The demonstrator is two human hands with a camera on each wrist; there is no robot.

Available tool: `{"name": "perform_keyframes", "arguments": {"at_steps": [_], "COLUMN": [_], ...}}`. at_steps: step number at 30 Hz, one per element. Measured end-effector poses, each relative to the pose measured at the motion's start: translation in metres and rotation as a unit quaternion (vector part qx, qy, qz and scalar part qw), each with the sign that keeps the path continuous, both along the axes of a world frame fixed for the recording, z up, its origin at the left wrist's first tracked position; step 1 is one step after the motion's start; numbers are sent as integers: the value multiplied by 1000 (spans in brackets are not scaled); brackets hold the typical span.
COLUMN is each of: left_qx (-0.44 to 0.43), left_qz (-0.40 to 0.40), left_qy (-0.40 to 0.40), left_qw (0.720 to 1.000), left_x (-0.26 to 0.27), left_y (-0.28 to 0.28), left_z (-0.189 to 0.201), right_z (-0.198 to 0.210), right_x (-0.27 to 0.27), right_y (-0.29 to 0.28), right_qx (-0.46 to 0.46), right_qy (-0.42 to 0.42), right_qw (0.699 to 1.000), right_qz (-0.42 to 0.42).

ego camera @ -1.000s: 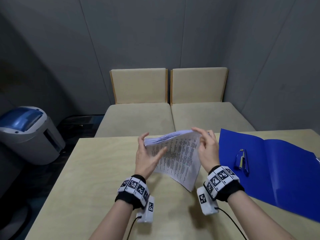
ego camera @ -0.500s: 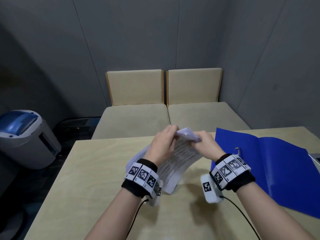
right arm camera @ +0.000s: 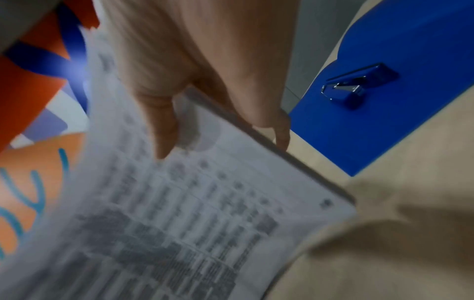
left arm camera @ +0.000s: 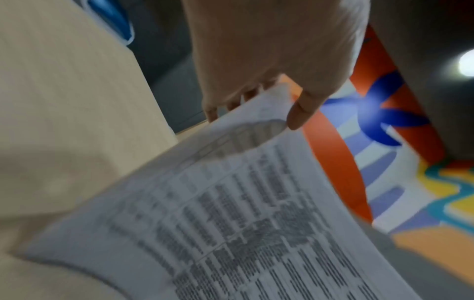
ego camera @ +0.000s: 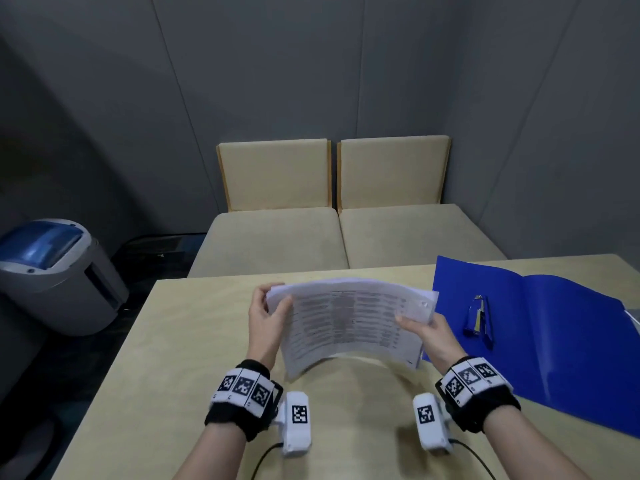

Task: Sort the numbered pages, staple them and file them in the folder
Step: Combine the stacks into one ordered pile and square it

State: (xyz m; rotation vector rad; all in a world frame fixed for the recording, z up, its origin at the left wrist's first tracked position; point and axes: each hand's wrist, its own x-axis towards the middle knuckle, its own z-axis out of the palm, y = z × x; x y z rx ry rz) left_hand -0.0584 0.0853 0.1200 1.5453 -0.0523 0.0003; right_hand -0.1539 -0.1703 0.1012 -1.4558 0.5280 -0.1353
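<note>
A stack of printed white pages [ego camera: 349, 323] is held above the table, bowed upward in the middle, text side toward me. My left hand [ego camera: 268, 315] pinches its left edge, thumb on top and fingers behind; the left wrist view shows the same pages [left arm camera: 256, 213] under that hand [left arm camera: 269, 81]. My right hand [ego camera: 424, 329] pinches the right edge, thumb on the pages [right arm camera: 179, 203], as the right hand [right arm camera: 205, 91] shows close up. An open blue folder [ego camera: 554, 334] lies flat to the right. A blue stapler [ego camera: 479, 317] lies on its left leaf, seen again as the stapler [right arm camera: 359, 85].
The light wooden table [ego camera: 173, 375] runs under both arms. Two beige padded seats [ego camera: 346, 233] stand beyond its far edge. A grey and blue bin [ego camera: 52, 271] sits on the floor at the left. Grey walls close the room.
The pages were bunched between both hands near the far edge; now they are spread wide and bowed, with my hands moved apart to the left and right edges.
</note>
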Motion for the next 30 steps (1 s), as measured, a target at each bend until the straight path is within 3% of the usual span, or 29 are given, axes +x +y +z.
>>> {"name": "perform_keyframes", "arguments": {"at_steps": [4,7,9,12,14,16,26,28,29,30], "left_qx": [30,29,29,39,56,62,53,101,170,283], "left_qz": [6,15,21,71,110,127,111,109,106,97], "left_qy": [40,43,32,54,86,95,33,-14,-64,-129], "left_qw": [999,999,999,995,989,985,992,989,978,945], "left_x": [-4,-5,-5,-1,5,11,13,14,16,19], "left_y": [-5,-11,-17,-26,-31,-33,-35,-32,-29,-25], "left_z": [-22,-25,-23,-18,-15,-14,-18,-14,-13,-14], "right_z": [-6,-6,-2,0,-3,-7,-5,-4,-3,-3], "right_x": [-5,-9,-13,-19,-18,-16,-9,-9,-9,-9], "right_y": [8,7,9,15,14,11,5,5,5,5], "right_qx": [-7,-134,-266,-452,-524,-537,-480,-477,-477,-476], "right_qy": [-22,-34,-47,-74,-70,-57,-74,-75,-75,-77], "right_qw": [999,987,959,887,848,841,873,875,875,875], "right_qz": [-38,-76,-85,-59,-37,-30,-44,-40,-38,-37]}}
